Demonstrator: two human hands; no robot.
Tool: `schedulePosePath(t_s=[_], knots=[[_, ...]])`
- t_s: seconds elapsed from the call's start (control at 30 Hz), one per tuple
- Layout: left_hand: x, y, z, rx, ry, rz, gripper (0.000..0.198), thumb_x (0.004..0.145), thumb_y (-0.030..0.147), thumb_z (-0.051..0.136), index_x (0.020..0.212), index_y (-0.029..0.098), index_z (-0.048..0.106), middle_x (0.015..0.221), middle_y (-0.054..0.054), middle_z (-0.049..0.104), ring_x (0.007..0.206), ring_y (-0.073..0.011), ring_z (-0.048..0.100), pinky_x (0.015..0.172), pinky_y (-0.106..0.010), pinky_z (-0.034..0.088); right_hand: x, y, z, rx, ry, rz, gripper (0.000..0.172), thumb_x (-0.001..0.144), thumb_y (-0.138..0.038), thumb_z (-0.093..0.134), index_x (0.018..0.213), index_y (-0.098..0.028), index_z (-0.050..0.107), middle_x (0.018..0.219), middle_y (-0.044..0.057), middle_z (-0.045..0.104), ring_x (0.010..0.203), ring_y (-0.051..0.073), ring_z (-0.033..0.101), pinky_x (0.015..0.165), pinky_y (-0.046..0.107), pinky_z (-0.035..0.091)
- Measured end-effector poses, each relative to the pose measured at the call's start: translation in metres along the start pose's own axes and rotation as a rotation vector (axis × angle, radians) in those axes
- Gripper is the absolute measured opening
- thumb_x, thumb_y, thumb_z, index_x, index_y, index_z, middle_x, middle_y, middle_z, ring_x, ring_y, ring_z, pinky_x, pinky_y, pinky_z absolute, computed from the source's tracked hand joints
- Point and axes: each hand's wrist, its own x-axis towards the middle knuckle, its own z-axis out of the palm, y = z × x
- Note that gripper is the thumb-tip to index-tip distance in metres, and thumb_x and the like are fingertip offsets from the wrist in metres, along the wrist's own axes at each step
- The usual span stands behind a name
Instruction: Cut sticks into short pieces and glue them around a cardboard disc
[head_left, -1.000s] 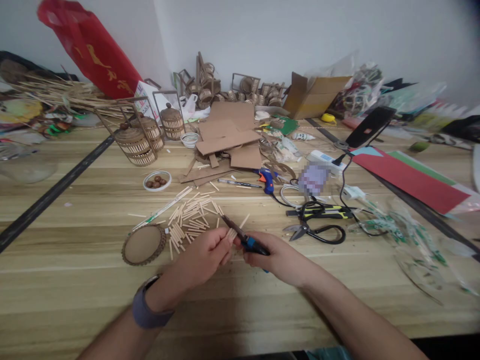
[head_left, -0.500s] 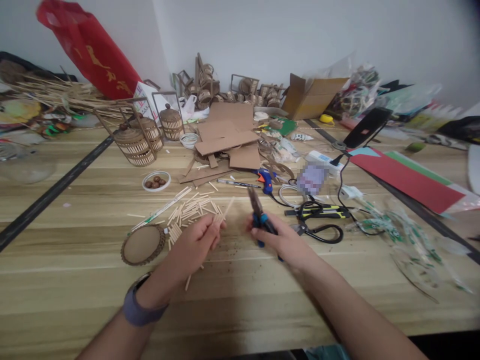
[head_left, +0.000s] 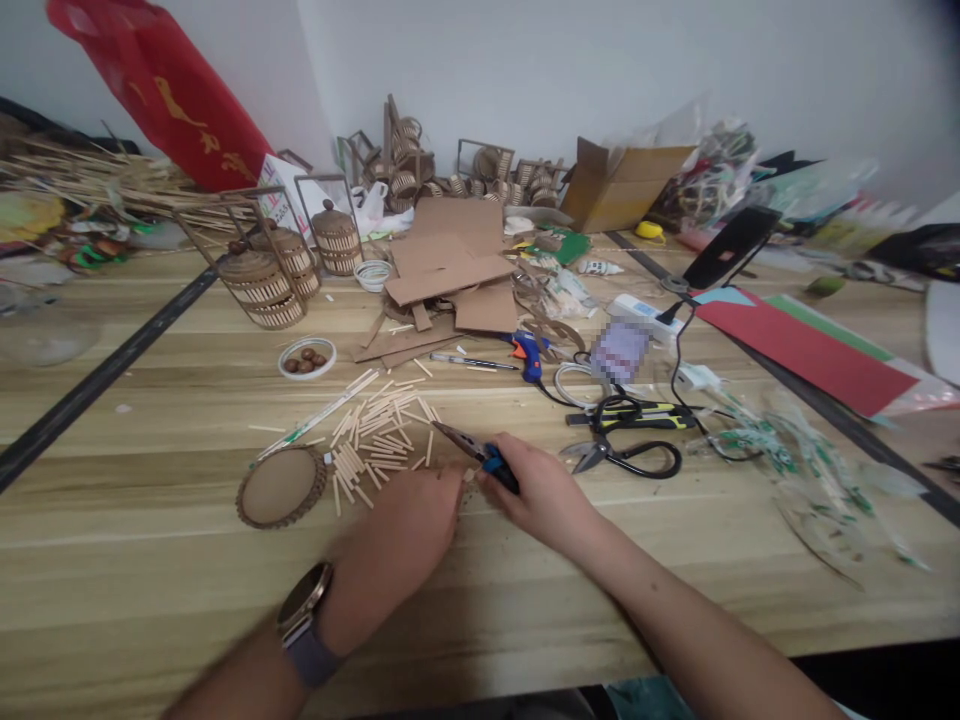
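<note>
My right hand (head_left: 541, 492) is closed round blue-handled pliers (head_left: 474, 452), whose jaws point left toward a heap of short wooden sticks (head_left: 379, 432) on the table. My left hand (head_left: 397, 540) lies palm down on the wood just left of the pliers, blurred by motion, so its fingers are hard to read. A watch (head_left: 301, 606) sits on that wrist. A round cardboard disc with a woven rim (head_left: 280, 487) rests left of the hand.
Black scissors (head_left: 630, 458), a yellow-black cutter (head_left: 645, 414), a blue glue gun (head_left: 529, 355), cardboard sheets (head_left: 459, 270), woven bamboo baskets (head_left: 266, 278), a small dish of brown nuts (head_left: 306, 359), a red bag (head_left: 176, 100) and red paper (head_left: 806, 347) crowd the table's far side.
My left hand dropped from holding a stick upright to lying flat on the table. The pliers swung down from upright to pointing left, and my right hand moved back toward the left.
</note>
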Motion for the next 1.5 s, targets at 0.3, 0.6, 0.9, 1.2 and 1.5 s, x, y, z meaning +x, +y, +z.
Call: schedulePosePath(t_s=[0.3,0.6,0.9,1.2,1.5], knots=[[-0.006,0.017,-0.006,0.144,-0.073,-0.042,0.033,0.088,0.003,0.034,0.100,0.012,0.063,0.091,-0.018,0.069,0.082,-0.0293,0.066,0.075,-0.041,0.048,-0.003,-0.015,0.005,-0.144,-0.018,0.063,0.008,0.086,-0.023,0.053,0.093,-0.019,0.054,0.089,0.010,0.068,0.082,0.024,0.062,0.064,0.029,0.035],[-0.002,-0.007,-0.015,-0.537,-0.066,0.100,0.030,0.098,0.034,0.035,0.080,0.020,0.054,0.071,-0.003,0.060,0.067,-0.0189,0.057,0.063,-0.028,0.042,0.002,0.005,-0.017,0.407,-0.027,-0.058,0.007,0.085,-0.026,0.053,0.082,-0.021,0.049,0.073,-0.001,0.055,0.068,0.015,0.051,0.062,0.025,0.038],[0.002,-0.013,-0.008,-1.148,-0.231,0.094,0.043,0.092,0.059,0.042,0.079,0.019,0.050,0.063,0.002,0.057,0.056,-0.0125,0.051,0.058,-0.025,0.042,-0.002,0.005,-0.024,0.619,0.007,-0.071,0.016,0.086,-0.035,0.058,0.086,-0.020,0.053,0.073,-0.001,0.056,0.069,0.015,0.051,0.065,0.026,0.041],[0.002,-0.010,-0.017,-1.391,-0.165,-0.040,0.044,0.084,0.061,0.055,0.075,0.018,0.052,0.059,0.003,0.058,0.054,-0.0113,0.053,0.056,-0.024,0.043,-0.003,0.008,-0.023,0.800,0.013,-0.086,0.023,0.089,-0.043,0.056,0.090,-0.021,0.052,0.074,0.001,0.060,0.066,0.016,0.056,0.064,0.028,0.045],[0.008,-0.006,0.005,-1.345,-0.261,-0.177,0.048,0.073,0.064,0.064,0.073,0.016,0.063,0.068,-0.003,0.068,0.066,-0.0192,0.066,0.065,-0.031,0.048,-0.007,-0.002,-0.011,0.193,-0.075,-0.181,0.027,0.078,-0.012,0.056,0.103,-0.020,0.060,0.093,0.007,0.069,0.086,0.022,0.064,0.071,0.028,0.045]])
